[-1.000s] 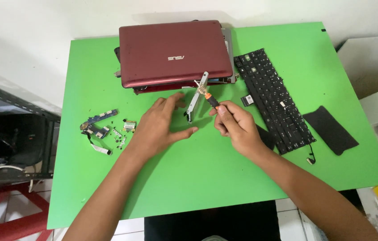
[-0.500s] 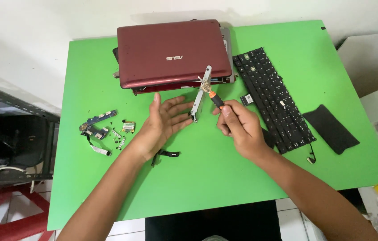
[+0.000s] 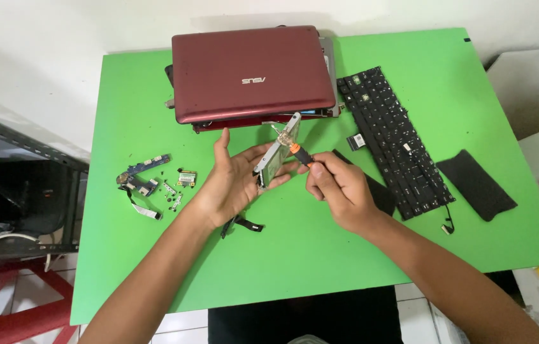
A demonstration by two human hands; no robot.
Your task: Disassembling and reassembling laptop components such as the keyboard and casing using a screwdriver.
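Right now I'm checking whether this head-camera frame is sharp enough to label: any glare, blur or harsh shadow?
Head view: even, soft light; faint shadows under the left hand and right hand. Mild sheen on the red laptop lid, nothing washed out. The screwdriver and the metal part are slightly soft; small boards lack fine detail. Green table edges look slightly bowed.

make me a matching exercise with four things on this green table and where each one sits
Things:
1. red laptop
2. black keyboard
3. small circuit boards
4. silver drive

Places:
A. left part of the table
B. in the left hand
C. far edge, lid shut
D. right of the laptop

Pairs: 1-C, 2-D, 3-A, 4-B
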